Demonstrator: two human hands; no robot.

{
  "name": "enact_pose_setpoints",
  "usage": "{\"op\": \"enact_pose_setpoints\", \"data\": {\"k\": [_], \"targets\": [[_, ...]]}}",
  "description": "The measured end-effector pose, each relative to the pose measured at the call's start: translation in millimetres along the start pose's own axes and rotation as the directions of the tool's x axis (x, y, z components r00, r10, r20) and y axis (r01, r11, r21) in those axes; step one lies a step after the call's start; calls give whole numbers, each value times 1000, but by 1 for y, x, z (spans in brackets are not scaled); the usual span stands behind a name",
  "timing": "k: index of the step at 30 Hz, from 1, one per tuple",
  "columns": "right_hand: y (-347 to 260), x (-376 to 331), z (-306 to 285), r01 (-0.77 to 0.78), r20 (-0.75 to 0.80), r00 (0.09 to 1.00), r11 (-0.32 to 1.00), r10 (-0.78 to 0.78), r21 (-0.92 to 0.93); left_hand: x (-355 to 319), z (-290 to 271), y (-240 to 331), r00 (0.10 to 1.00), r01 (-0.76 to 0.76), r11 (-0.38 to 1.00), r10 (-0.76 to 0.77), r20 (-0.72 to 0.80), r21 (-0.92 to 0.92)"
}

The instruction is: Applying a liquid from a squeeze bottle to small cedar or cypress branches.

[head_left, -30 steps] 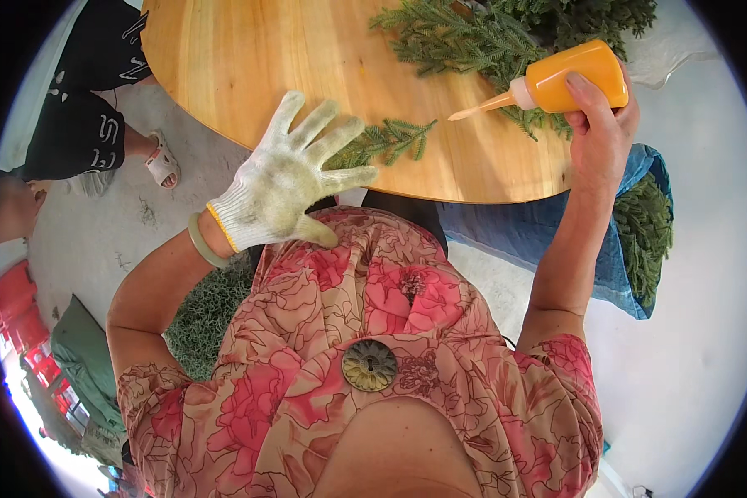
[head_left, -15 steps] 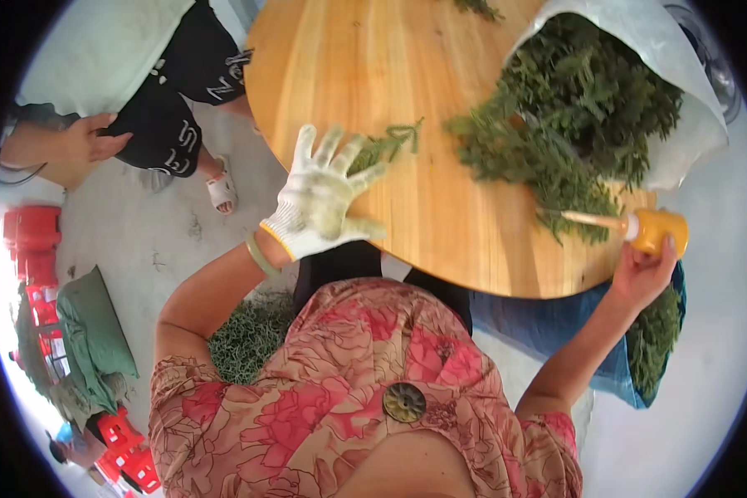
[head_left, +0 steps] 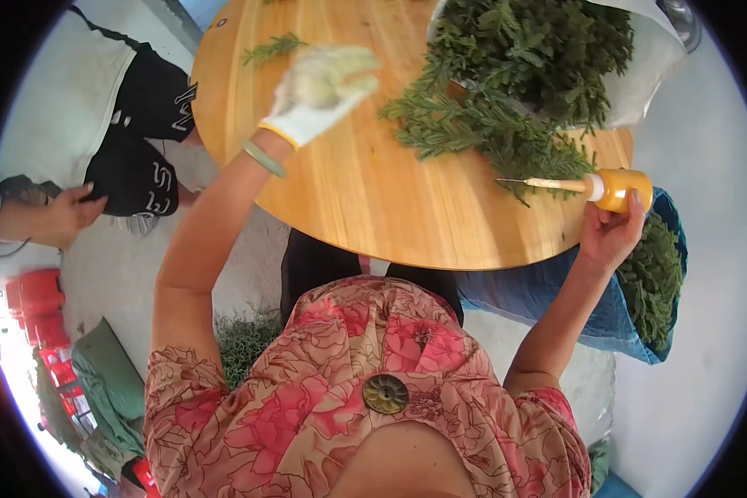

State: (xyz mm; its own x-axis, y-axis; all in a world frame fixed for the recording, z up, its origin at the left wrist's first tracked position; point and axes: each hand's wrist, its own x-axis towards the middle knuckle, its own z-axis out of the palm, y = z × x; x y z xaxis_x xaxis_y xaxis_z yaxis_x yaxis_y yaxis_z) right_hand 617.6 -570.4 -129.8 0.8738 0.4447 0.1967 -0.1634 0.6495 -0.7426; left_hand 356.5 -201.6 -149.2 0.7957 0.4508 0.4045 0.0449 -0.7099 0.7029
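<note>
My left hand [head_left: 325, 81], in a white knitted glove with a yellow-edged cuff, is over the round wooden table [head_left: 357, 203]. It is blurred, but its fingers look apart and nothing shows in them. A small green sprig [head_left: 275, 48] lies just beyond it. My bare right hand [head_left: 612, 228] grips a yellow squeeze bottle [head_left: 627, 191] at the table's right edge. The bottle is tilted sideways; its white collar and long pale nozzle end in a thin tip pointing left, over leafy green branches [head_left: 481, 124].
A white sack [head_left: 651, 62] full of green branches lies open at the far right of the table. Below the right edge hangs a blue bag [head_left: 523, 300] with more greenery. Another person's hand [head_left: 73, 212] is at the left. Red containers [head_left: 37, 307] stand behind.
My left hand has moved away from me, further over the table, and blurs. My right hand still holds the bottle. The whole view has shifted, so the table sits higher and further left.
</note>
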Motion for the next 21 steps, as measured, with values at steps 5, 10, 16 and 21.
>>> {"op": "enact_pose_setpoints", "data": {"k": [5,10,16,21], "targets": [[-8,-3,-3,14,7,1000,1000,-14,16,9,59,41,988,-78,731,-36,152,678],[-11,-9,-13,-21,2,1000,998,21,62,3,32,49,1000,-26,853,18,20,522],[3,-1,-29,-23,27,999,997,21,80,-44,-3,85,970,233,969,-226,87,-82],[7,-4,-20,-51,30,998,997,50,56,-82,2,70,943,318,938,-328,-61,-137]]}}
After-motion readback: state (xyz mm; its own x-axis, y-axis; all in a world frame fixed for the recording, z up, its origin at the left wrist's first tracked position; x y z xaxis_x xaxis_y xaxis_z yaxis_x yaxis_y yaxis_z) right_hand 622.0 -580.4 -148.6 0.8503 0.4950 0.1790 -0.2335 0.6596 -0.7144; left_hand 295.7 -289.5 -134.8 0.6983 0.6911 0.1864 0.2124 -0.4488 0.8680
